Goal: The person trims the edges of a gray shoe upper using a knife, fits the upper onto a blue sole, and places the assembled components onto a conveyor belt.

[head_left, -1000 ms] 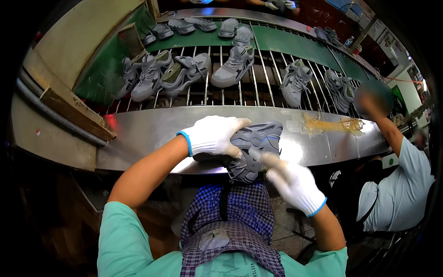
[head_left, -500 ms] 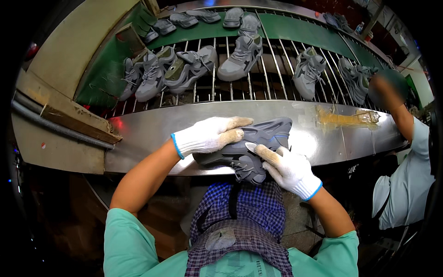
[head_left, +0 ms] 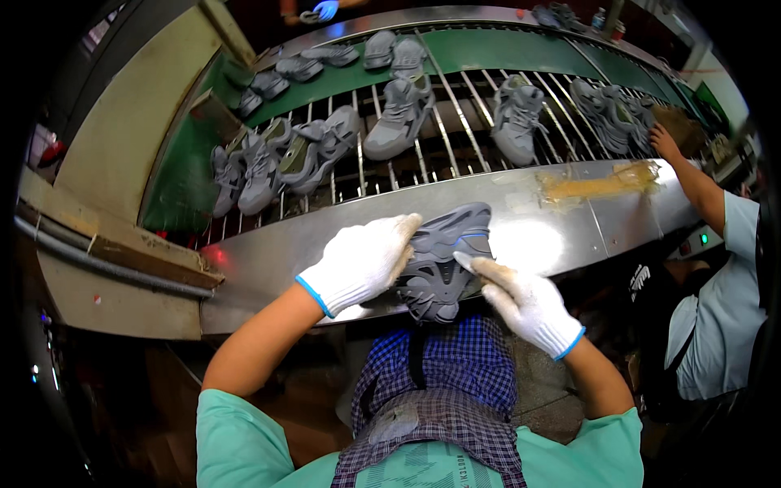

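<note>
A grey sneaker [head_left: 443, 264] lies on its side over the near edge of the metal ledge, its sole turned away from me and its laces toward me. A thin blue line runs along the sole's side wall. My left hand [head_left: 362, 256], in a white knit glove, grips the shoe at its left end; the palm hides that end. In my right hand [head_left: 529, 301], also gloved, a small white pointed piece [head_left: 464, 261] is pinched between the fingers. Its tip is at the shoe's side, by the sole; whether it touches I cannot tell.
Beyond the metal ledge [head_left: 268, 248], several grey sneakers [head_left: 403, 118] stand on a roller conveyor [head_left: 443, 130], with more on a green strip [head_left: 480, 53]. A beige panel [head_left: 122, 130] bounds the left. A co-worker's arm [head_left: 695, 183] reaches to the shoes at right; another person's gloved hand [head_left: 325, 10] shows at the far side.
The shoe has turned in my left hand, its left end now covered by the palm. My right hand still holds the white piece near the sole. The whole view has tilted slightly.
</note>
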A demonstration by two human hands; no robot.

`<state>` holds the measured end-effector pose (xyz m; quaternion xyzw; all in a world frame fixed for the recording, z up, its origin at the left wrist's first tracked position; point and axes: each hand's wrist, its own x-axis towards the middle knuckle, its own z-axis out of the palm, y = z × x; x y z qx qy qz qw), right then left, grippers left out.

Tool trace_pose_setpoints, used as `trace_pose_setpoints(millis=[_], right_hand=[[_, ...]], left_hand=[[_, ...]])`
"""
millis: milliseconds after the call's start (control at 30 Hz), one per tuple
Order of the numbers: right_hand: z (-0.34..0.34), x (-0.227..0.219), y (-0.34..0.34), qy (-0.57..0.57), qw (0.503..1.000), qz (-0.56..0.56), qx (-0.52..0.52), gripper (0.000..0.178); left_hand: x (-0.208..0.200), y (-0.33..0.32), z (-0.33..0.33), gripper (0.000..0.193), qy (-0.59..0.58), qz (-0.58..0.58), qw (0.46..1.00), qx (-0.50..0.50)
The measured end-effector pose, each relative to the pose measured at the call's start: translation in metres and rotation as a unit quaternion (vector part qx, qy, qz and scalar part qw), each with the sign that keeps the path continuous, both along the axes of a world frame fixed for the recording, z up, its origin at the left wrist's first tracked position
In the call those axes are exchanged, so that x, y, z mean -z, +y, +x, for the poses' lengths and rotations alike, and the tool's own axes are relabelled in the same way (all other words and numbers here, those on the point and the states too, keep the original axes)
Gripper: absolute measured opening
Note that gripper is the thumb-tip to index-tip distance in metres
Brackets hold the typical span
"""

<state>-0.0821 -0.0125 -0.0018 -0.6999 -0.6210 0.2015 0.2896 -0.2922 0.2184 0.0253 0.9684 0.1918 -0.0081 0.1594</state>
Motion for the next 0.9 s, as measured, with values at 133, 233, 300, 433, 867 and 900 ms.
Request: trace_pose_setpoints(millis=[133,233,300,433,867,900], right_hand=[[-0.008,0.01,-0.01,0.058,0.994,-0.027,0.084,0.043],[-0.011,0.009,-0.006,0.078,0.99,-0.037,0.113,0.044],[-0.012,0.01,-0.009,0.047,0.991,-0.01,0.126,0.043],[-0.025,-0.014,0.016,-0.036,0.983,-0.121,0.13,0.041],[0.019,0.01,-0.009,-0.039,0.996,-0.046,0.07,0.046],[0.024,0.015,-0.012,-0.035,0.996,-0.028,0.073,0.045]], left_hand=[[0.002,-0.017,0.019,0.075,-0.058,0.054,0.997,-0.001],[-0.004,-0.032,0.061,0.112,-0.008,0.027,0.999,-0.028],[-0.006,-0.045,0.08,0.127,0.034,0.034,0.997,-0.052],[0.0,-0.043,0.091,0.12,0.071,0.048,0.996,-0.038],[0.002,-0.026,0.062,0.109,-0.016,0.013,0.997,0.077],[0.003,-0.023,0.056,0.109,-0.024,0.019,0.996,0.082]])
